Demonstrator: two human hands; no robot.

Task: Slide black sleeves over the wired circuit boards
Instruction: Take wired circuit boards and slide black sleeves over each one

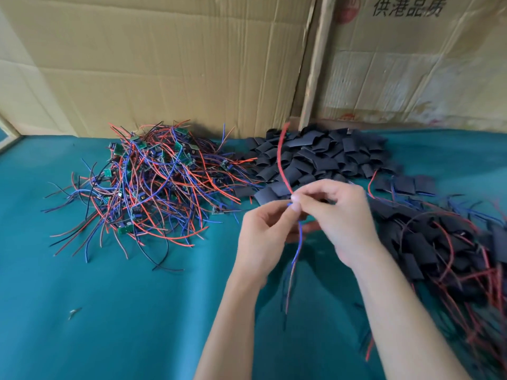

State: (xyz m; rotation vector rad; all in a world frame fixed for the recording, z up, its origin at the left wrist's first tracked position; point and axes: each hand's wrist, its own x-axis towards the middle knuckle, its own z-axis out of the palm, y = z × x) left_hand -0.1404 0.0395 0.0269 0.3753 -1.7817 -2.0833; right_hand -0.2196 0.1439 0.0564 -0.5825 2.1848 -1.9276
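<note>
Both hands, left hand (264, 231) and right hand (340, 215), meet with fingers (295, 200) pinching a wired piece; its red wire (281, 160) rises beyond the fingers, blue wires (297, 248) hang toward the camera. Black sleeves (323, 157) lie just beyond.

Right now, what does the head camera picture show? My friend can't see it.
Two hands, left hand and right hand, pinch one board's wires together over a teal cloth. A tangle of wired circuit boards lies left, loose black sleeves behind, and sleeved boards pile right.
</note>
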